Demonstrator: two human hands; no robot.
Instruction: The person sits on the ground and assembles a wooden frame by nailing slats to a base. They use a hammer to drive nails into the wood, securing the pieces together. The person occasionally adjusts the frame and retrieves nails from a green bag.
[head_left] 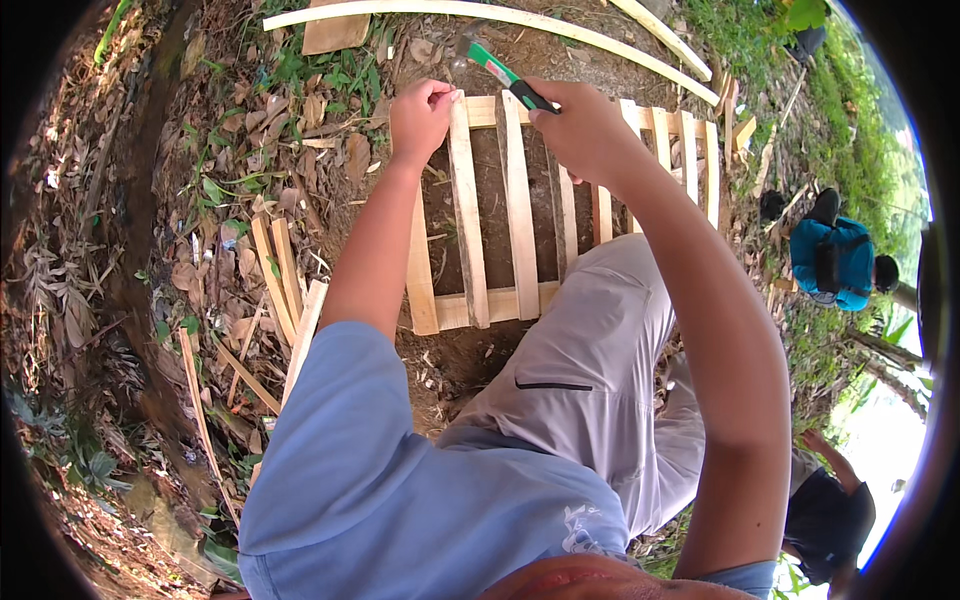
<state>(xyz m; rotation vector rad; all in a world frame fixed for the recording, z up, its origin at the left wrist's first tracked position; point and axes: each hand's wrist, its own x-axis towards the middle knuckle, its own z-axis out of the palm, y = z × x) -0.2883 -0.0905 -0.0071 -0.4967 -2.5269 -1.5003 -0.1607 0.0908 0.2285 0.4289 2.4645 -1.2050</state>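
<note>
My right hand is wrapped round the black grip of a hammer with a green and black handle. The hammer's head is raised just beyond the far end of a slatted wooden frame on the ground. Pale upright slats cross two rails on this frame. At the far end of a slat near the frame's left side, my left hand pinches with thumb and forefinger. Whatever sits between those fingertips is too small to make out. The hammer head hangs a little right of them, apart from the wood.
Long pale strips lie beyond the frame. Loose wood pieces rest among dry leaves at the left. My bent leg covers the frame's near right part. A person in teal and another in a dark shirt are at the right.
</note>
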